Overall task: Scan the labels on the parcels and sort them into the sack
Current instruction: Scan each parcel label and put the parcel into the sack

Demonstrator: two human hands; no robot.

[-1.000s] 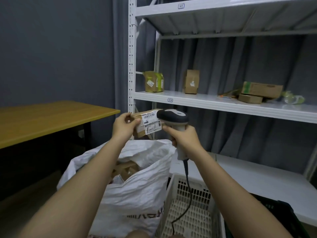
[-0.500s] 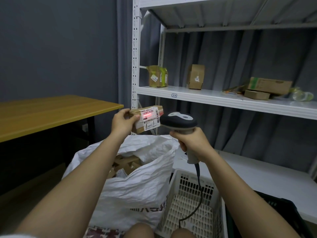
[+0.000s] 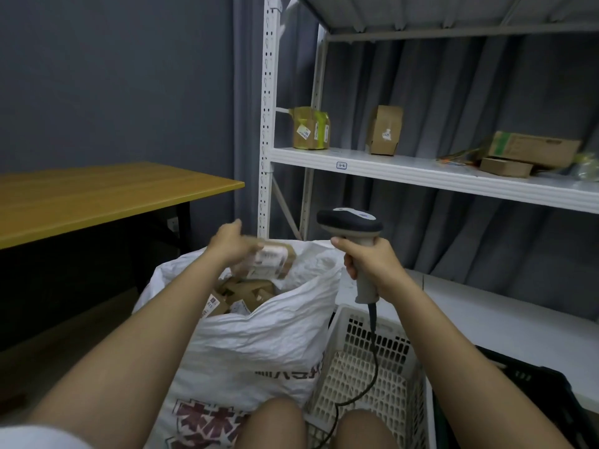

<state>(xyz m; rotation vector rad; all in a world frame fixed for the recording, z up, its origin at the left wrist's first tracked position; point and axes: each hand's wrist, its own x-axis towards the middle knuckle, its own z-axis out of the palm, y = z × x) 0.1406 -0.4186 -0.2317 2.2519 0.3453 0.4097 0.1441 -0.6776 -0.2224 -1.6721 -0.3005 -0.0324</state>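
Parcel (image 3: pixel 270 261), blurred, seemingly in left-hand fingers (image 3: pixel 241 251), over sack (image 3: pixel 259 332) holding boxes; right fingers (image 3: pixel 351 267) wrap scanner (image 3: pixel 351 223).

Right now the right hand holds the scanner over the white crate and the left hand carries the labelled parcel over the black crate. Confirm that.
Not quite. The head view shows the left hand carrying the labelled parcel over the open white sack, not the black crate, which sits at the far right. The rest stands: the right hand holds the scanner over the white crate.
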